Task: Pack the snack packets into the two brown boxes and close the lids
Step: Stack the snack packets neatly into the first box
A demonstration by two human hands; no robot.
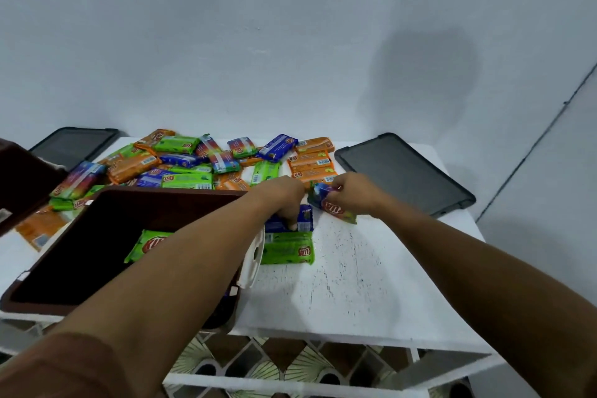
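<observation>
An open brown box (pixel 161 203) stands at the near left of the white table (pixel 355 284), with one green packet (pixel 148 244) lying inside. My left hand (pixel 284 200) reaches past the box's right wall and grips a blue packet (pixel 305 220) that lies beside a green packet (pixel 287 250) on the table. Just to its right, my right hand (pixel 355 192) pinches a multicoloured packet (pixel 332 207) lifted off the table. A heap of orange, green and blue packets (pixel 200 165) covers the table's far side. Part of a second brown box (pixel 22 181) shows at the left edge.
Two dark lids lie flat at the back: one at the right (pixel 403 171), one at the far left (pixel 74 144). A white handle (pixel 253 255) hangs on the box's right wall. A patterned floor shows below the table's near edge.
</observation>
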